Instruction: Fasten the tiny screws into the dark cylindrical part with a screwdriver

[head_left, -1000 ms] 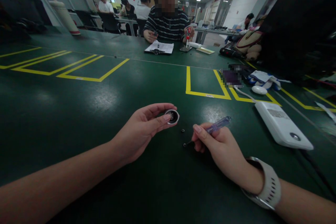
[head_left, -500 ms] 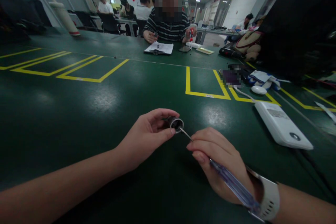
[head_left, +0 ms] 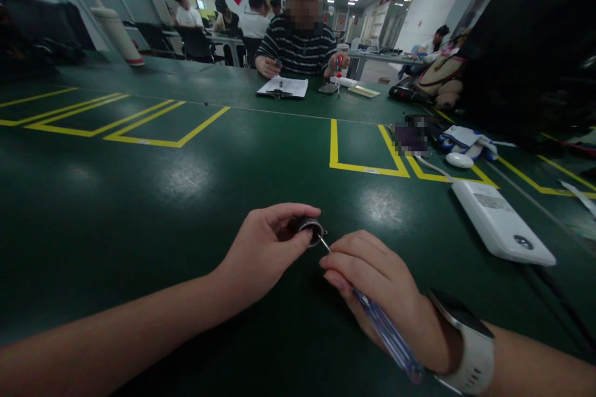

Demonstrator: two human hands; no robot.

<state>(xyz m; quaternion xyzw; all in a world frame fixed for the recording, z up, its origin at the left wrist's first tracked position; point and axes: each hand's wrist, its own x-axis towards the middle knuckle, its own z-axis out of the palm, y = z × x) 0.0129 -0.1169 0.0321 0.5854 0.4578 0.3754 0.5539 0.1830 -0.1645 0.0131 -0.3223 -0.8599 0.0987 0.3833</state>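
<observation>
Between the thumb and fingers of my left hand (head_left: 265,251) is a small round metal part (head_left: 311,224), hollow like a short cylinder, its open end turned toward my right hand. My right hand (head_left: 377,285) is closed around a screwdriver (head_left: 388,332) with a clear bluish-purple handle, which runs back under the palm. The thin metal shaft points up and left, and its tip reaches into the opening of the part. What the tip touches inside is hidden. Both hands are just above the green table (head_left: 223,335).
A white power bank (head_left: 503,220) with a cable lies on the right, near cloth (head_left: 468,139) and a white oval case (head_left: 459,160). Yellow tape outlines (head_left: 367,169) mark the tabletop. Across it sits a person in a striped shirt (head_left: 300,53) behind a clipboard (head_left: 283,87). A tumbler (head_left: 118,34) stands far left.
The metal part has tilted in my left hand, showing less of its opening. My right hand has shifted slightly left, and the screwdriver handle has swung left and steeper.
</observation>
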